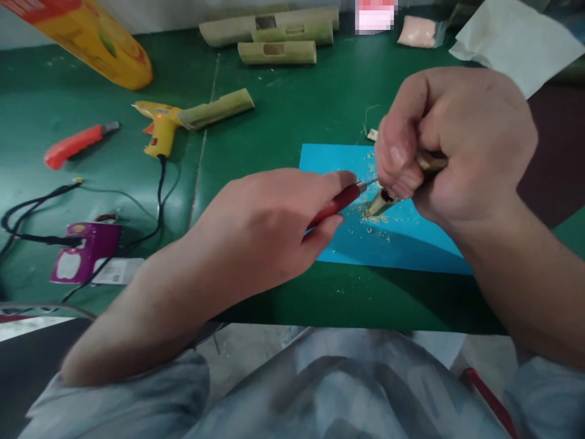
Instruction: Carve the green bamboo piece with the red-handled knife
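On the green table [260, 137], one red cutter [75, 145] is lying beyond one purple box [109, 235]. One yellow bottle [107, 52] is showing farther back. One yellow glue gun [161, 129] is resting against one cut bamboo length [223, 108]. At the rear, at least three bamboo tubes [247, 53] are lying together, three openings showing. The left hand [274, 213] is gripping one red-handled tool [336, 204], whose shaft is pointing toward the other hand; its tip is hidden. One blue sheet [356, 247] is carrying scattered shavings [381, 219]. Over it, the right hand [461, 134] is clenching one bamboo piece [377, 205], the lower end showing beneath the fist. Behind, one pink-filled bag [418, 32] and one white paper [516, 39] are lying.
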Demonstrator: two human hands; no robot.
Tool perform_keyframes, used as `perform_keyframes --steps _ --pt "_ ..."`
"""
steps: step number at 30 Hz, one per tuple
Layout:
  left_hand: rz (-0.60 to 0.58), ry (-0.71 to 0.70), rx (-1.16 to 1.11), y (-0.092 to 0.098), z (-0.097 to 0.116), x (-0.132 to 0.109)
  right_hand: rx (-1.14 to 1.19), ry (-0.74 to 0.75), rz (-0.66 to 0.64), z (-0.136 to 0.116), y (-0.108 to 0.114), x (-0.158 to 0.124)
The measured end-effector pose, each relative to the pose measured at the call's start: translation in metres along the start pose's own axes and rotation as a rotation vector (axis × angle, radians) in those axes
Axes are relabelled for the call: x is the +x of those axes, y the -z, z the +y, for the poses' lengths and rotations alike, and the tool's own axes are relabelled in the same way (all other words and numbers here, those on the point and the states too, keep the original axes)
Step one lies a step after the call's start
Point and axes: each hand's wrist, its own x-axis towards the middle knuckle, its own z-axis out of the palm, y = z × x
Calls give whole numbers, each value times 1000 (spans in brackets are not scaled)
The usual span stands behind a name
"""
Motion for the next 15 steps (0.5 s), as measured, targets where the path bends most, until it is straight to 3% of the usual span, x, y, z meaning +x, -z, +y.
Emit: perform_keyframes --steps 4,7,12,15 --pt "-53 -55 -97 11 -6 2 43 -47 -120 -3 8 4" --pt "-24 -133 -174 16 -11 5 54 -88 -197 -7 13 9" --pt "-100 -174 -308 7 -14 14 121 -207 -280 -11 17 15" --pt "-69 -192 -272 1 -16 16 153 -211 -336 -11 19 16"
